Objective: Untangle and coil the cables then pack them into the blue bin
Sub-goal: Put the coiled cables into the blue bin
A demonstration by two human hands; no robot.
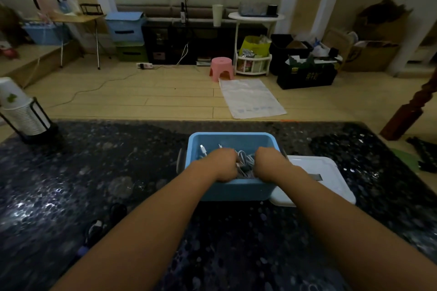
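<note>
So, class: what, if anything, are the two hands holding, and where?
Both the left hand and right hand reach into the blue bin, apparently gripping the bundled cables; the fingers are hidden.

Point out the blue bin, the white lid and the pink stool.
blue bin (233,190): head view, on its near outer wall.
white lid (331,179): head view, on its flat top, right of the bin.
pink stool (221,65): head view, on its seat edge.

No text can be read: the yellow marks on the black cardboard box (307,77) and the faint print on the white floor sheet (251,98) are blurred
</note>
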